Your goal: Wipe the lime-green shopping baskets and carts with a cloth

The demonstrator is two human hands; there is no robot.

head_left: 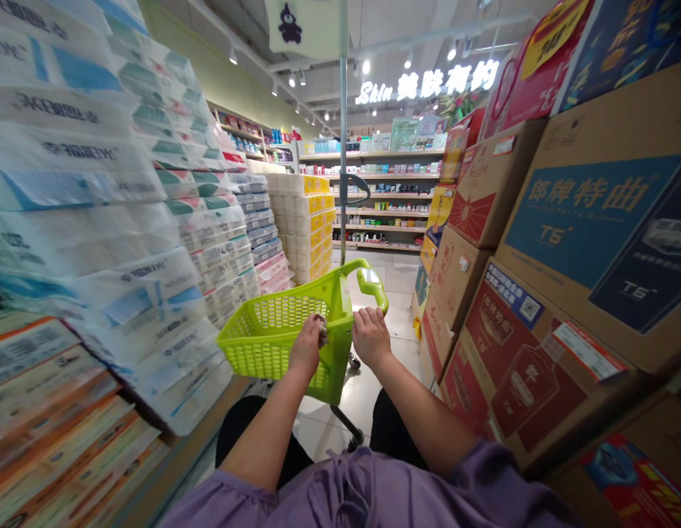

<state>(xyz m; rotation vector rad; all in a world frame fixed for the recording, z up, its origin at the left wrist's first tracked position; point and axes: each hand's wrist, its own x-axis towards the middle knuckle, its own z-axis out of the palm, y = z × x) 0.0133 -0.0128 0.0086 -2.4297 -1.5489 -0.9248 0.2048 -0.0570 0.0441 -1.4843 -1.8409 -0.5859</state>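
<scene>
left hand [305, 346] closed on a hard-to-make-out wad [322, 331], right hand [372, 336] gripping green cart [336, 363], wheels [354, 361] partly hidden

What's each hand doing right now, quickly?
Left hand: closed, holding a small pale crumpled item; what it is cannot be told.
Right hand: closed over the cart's green handle.

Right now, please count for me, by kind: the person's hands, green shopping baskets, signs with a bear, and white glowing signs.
Hands: 2 (left hand, right hand)
Green shopping basket: 1
Bear sign: 1
White glowing sign: 1
Total: 5
</scene>
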